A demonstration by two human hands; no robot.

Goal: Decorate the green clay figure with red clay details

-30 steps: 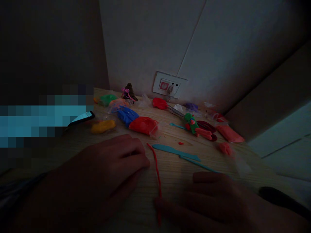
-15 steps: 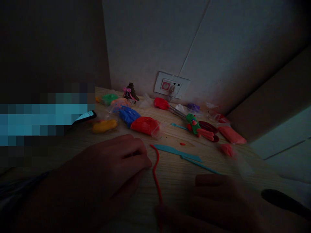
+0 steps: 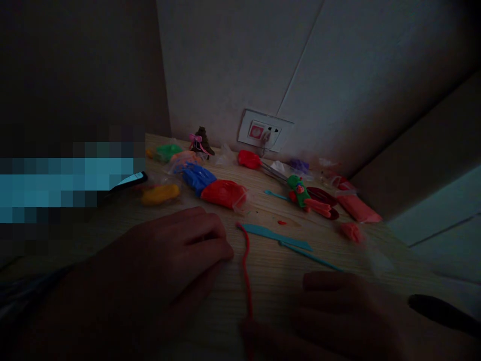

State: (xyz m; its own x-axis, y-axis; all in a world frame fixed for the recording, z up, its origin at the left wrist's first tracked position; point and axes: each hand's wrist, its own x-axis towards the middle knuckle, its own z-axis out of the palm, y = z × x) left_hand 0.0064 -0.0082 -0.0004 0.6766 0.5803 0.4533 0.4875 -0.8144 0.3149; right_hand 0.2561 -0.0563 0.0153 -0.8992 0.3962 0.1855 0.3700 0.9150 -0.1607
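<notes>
A long thin red clay strand [image 3: 246, 271] lies on the table, running from a teal plastic knife [image 3: 276, 235] down toward me. My right hand [image 3: 338, 311] is low on the right, dim and partly blurred. One of its fingers reaches left and rests on the strand's near part, with the other fingers apart from it. Left of the strand, my left hand [image 3: 188, 250] rests on the table, its fingers curled together and nothing visible in them. A thin teal tool [image 3: 310, 256] lies just beyond my right hand.
Bagged clay in red [image 3: 225, 194], blue [image 3: 199, 178] and yellow [image 3: 161, 194] lies behind my left hand. A green clay figure [image 3: 298, 190] sits near red scissors [image 3: 250, 159]. A phone [image 3: 130, 181] is at left, a wall socket [image 3: 265, 131] behind, a black object [image 3: 439, 308] at right.
The strand's upper part has shifted slightly right and looks straighter. My right hand stays at its near part, and my left hand is almost still.
</notes>
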